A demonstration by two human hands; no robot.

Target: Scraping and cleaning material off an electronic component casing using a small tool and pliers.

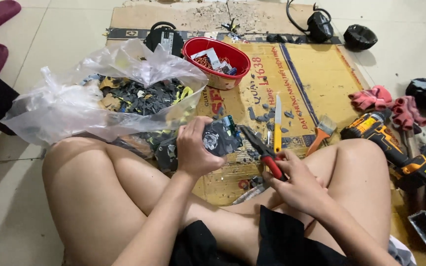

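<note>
I sit cross-legged on the floor over a sheet of cardboard [316, 74]. My left hand [193, 148] grips a dark plastic device part with a green circuit board [221, 135], held just above my knees. My right hand [299, 182] is closed on the red handles of a pair of pliers [260, 148]. The plier jaws point up and left, toward the part's right edge. I cannot tell whether the jaws touch it.
A clear plastic bag [89, 98] full of dark scrap lies at left. A red bowl [218, 54] of wire bits stands behind. A yellow-handled knife [277, 125], an orange brush [321, 133], a cordless drill [390, 143] and pink gloves [385, 101] lie at right.
</note>
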